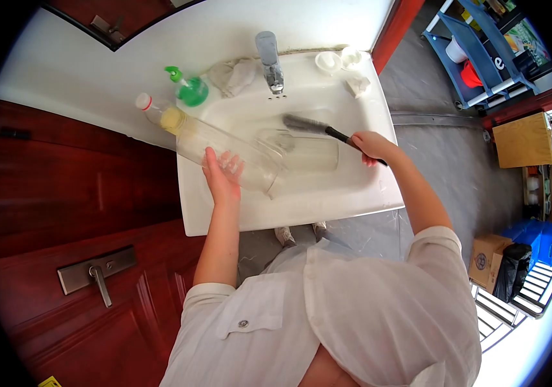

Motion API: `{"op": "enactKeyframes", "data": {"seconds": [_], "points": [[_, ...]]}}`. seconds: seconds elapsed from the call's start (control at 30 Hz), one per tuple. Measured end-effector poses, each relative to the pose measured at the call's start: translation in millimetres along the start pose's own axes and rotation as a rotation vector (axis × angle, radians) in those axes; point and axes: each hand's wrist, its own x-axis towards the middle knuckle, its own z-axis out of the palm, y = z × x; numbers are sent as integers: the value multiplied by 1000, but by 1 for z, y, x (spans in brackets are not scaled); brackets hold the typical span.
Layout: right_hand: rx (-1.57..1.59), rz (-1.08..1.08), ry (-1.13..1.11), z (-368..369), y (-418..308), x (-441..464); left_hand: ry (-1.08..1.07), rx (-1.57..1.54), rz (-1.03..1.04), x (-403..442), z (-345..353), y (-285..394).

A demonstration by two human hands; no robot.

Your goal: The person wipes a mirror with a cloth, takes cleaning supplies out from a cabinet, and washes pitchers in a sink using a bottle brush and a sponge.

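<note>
My left hand (pixel 223 174) is wrapped round a tall clear container (pixel 250 164), its fingers showing through the see-through wall. The container slants over the left side of the white sink (pixel 192 209), one end low over the basin. In my right hand (pixel 374 148) is the black handle of a brush (pixel 305 124). Its grey bristle head points left above the basin, apart from the container. A second clear container (pixel 318 153) lies on its side in the basin, below the brush.
A chrome faucet (pixel 269 61) stands at the back. Left of it are a crumpled cloth (pixel 234 76), a green soap pump bottle (pixel 192 91) and a red-and-white-capped bottle (pixel 153 108). Small white dishes (pixel 329 62) sit back right. A red-brown door (pixel 89 226) borders the left; a blue cart (pixel 466 48) stands right.
</note>
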Motion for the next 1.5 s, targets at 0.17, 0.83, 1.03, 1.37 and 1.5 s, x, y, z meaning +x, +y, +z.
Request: {"op": "enactKeyframes", "data": {"seconds": [0.17,0.83,1.03,1.37,1.5], "points": [[-956,-221,505,14,-28,18,8,-29,-321,-7,5,-6],[1515,-104,-204,125,-79,37,39,861,497,-88,25,34],[1595,-254,72,136,-82,52,8,439,49,-119,10,-24],[607,-259,-97,76,-68,40,-58,-22,-111,-75,-1,-23],[-494,-474,1013,-12,-47,70,31,228,186,-90,-8,16]]}}
